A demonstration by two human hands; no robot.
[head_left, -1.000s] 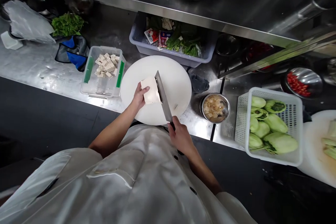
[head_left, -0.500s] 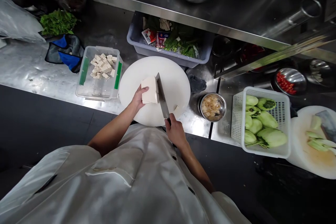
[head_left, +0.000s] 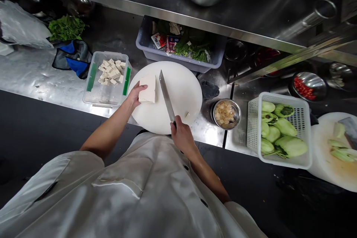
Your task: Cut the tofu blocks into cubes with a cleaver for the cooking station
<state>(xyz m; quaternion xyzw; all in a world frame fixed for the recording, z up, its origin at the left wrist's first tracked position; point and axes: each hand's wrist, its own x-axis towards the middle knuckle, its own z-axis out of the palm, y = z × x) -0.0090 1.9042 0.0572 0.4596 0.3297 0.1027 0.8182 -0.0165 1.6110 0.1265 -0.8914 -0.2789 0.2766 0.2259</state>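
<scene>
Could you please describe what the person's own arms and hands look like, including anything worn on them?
Both forearms are bare from above the elbow down. The left hand and the right hand wear no gloves, and no rings, watch or bracelet can be seen. The white chef's jacket has short, loose sleeves, a folded lapel and small dark buttons down the front.

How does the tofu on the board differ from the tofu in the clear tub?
The tofu block is one large flat slab; the tofu cubes are many small pieces. The block lies on the white cutting board under the left hand; the cubes sit piled in the clear tub, untouched. Both are pale cream.
</scene>
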